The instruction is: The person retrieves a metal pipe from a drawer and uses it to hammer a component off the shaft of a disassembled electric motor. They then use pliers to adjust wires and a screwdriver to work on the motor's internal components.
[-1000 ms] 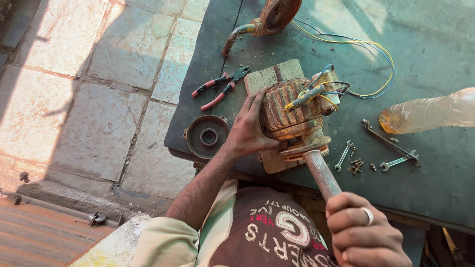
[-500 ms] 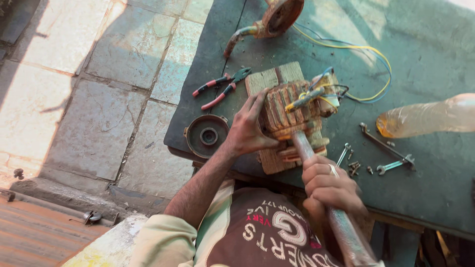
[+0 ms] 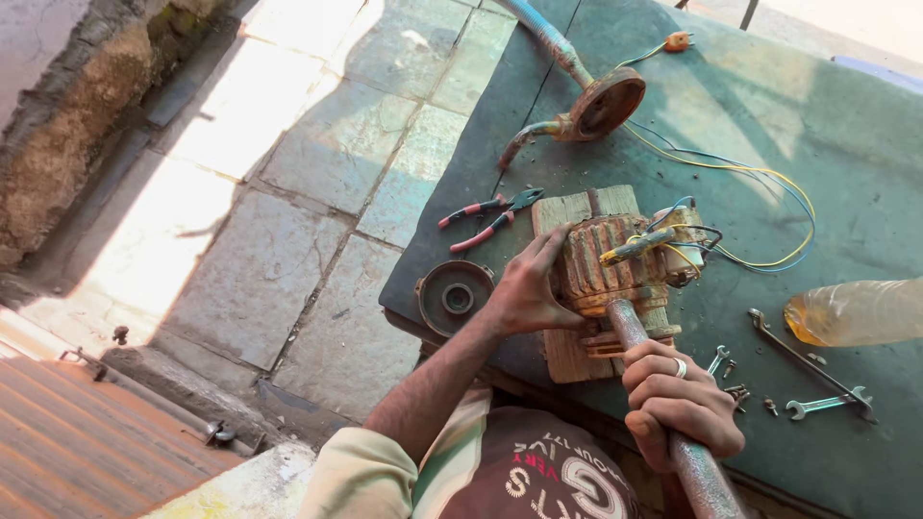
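Note:
A rusty finned motor body (image 3: 608,261) with loose coloured wires lies on a wooden block (image 3: 569,348) on the dark green table (image 3: 769,144). My left hand (image 3: 527,288) presses flat against the motor's left side. My right hand (image 3: 678,399), with a ring on one finger, is closed around a long grey metal pipe (image 3: 694,461) whose far end rests against the motor's near end.
Red-handled pliers (image 3: 486,219) lie left of the block, a round metal end cover (image 3: 454,296) near the table's edge. Spanners (image 3: 817,370) and small bolts sit to the right, beside a clear plastic bottle (image 3: 856,312). A rusty disc with a hose (image 3: 601,106) lies farther back. Stone paving is on the left.
My right hand has slid up the pipe toward the motor. The view has shifted slightly; my left hand stays on the motor.

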